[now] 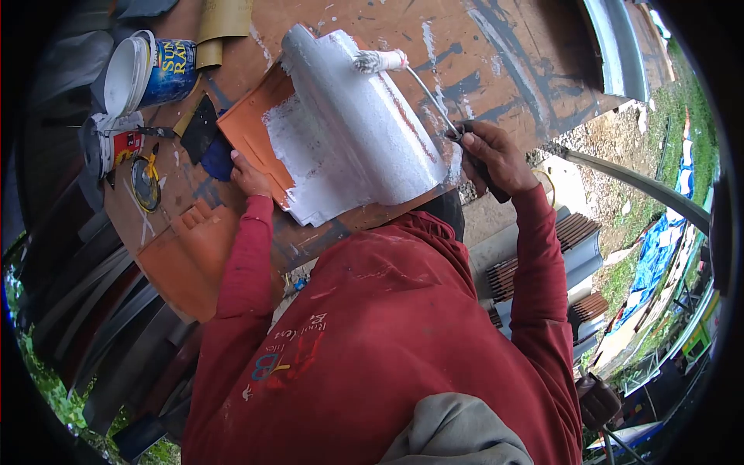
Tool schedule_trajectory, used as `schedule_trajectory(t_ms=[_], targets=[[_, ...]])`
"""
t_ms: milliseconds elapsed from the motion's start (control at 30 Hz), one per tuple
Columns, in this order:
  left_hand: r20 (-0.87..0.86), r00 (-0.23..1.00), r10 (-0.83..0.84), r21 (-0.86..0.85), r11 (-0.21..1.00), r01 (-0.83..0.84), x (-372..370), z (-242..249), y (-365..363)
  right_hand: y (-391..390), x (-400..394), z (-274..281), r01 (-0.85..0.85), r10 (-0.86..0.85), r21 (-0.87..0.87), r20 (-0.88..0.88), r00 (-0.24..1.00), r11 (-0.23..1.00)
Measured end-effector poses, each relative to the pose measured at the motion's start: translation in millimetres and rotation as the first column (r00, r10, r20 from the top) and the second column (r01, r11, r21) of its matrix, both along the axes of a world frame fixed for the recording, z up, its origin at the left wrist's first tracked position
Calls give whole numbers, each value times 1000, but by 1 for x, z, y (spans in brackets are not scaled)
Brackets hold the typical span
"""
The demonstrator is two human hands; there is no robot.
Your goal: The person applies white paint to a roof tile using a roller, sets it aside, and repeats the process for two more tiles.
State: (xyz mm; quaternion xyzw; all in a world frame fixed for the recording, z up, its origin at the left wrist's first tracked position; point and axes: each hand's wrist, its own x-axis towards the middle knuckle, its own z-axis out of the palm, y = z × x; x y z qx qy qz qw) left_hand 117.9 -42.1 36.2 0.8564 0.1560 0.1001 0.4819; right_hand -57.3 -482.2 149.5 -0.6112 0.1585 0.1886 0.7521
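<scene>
A clay roof tile lies on the wooden table, its curved ridge and part of its flat side coated white. Bare orange shows along its left strip. My left hand rests on the tile's left edge, fingers at the rim and holding it. My right hand is closed around the dark handle of a paint roller. The roller's head touches the upper right part of the coated ridge, and its wire frame runs down to my hand.
A blue paint bucket lies tipped at the upper left, beside a smaller can and a tape roll. An uncoated orange tile sits at the lower left. A grey curved tile stands at the upper right; stacked tiles are below.
</scene>
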Motion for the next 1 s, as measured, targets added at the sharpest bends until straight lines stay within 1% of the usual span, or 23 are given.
schedule_trajectory(t_ms=[33, 67, 100, 200, 233, 267, 300, 367, 400, 467, 500, 567, 633, 700, 800, 867, 900, 933, 967, 1000], targets=[[-44, 999, -2, 8, 1000, 2, -2, 5, -3, 2, 21, 0, 0, 0, 6, 6, 1000, 1000], [-89, 996, -3, 17, 1000, 4, -2, 9, -5, 3, 41, 1, -14, 15, -41, 29, 999, 999], [-85, 996, -3, 25, 1000, 5, -2, 8, -3, 5, 53, 4, -26, 31, -88, 50, 998, 996], [-81, 997, 7, 29, 1000, -5, 0, -2, 2, 5, 63, 12, -42, 46, -115, 28, 999, 992], [-83, 997, 2, -19, 1000, -3, 2, -6, 7, 3, 58, 13, -43, 46, -119, 23, 999, 992], [-85, 996, 0, -68, 998, -6, 3, -12, 10, -1, 45, 13, -41, 43, -104, 13, 999, 994], [-93, 996, 6, -73, 997, -13, 2, -13, 9, -4, 31, 13, -43, 43, -90, 2, 999, 995], [8, 1000, -1, -1, 1000, 1, 1, -9, 4, -10, -5, 9, -55, 49, -107, -66, 997, 993], [2, 1000, 7, -4, 1000, -7, 0, -9, 5, -12, -24, 11, -62, 55, -65, -104, 993, 996], [-48, 998, 28, 77, 997, -25, 0, -7, 6, -11, -68, 14, -40, 32, -47, -159, 987, 998], [-52, 998, 30, 75, 997, -26, 0, -5, 5, -12, -93, 8, -26, 23, -14, -181, 983, 1000], [-25, 999, 21, -5, 1000, -21, -2, -1, 0, -14, -130, 22, -31, 17, -54, -243, 970, 998], [-26, 999, 22, 3, 1000, -22, -2, 2, -3, -16, -157, 29, -33, 11, -79, -265, 964, 996], [-20, 999, 26, 12, 1000, -25, -1, 3, -3, -16, -168, 36, -84, 10, -238, -296, 955, 967], [-16, 1000, 9, 26, 1000, -8, -2, 2, -2, -6, -142, 35, -26, -30, -206, -265, 964, 978], [-66, 998, -9, -63, 998, 5, -1, 5, -1, 2, -103, 25, -4, -35, -193, -198, 980, 981], [-51, 999, -6, -62, 998, 3, 0, 2, 1, 7, -77, 24, 3, -38, -198, -171, 985, 980], [-41, 999, 1, -28, 1000, -2, 1, -5, 4, 11, -50, 26, -4, -23, -244, -110, 994, 970], [-30, 999, 10, 6, 1000, -9, 2, -6, 6, 14, -26, 19, 24, -40, -234, -64, 997, 972], [-14, 1000, 18, 6, 1000, -18, 2, -3, 5, 18, -1, 22, 24, -35, -241, -44, 998, 970]])
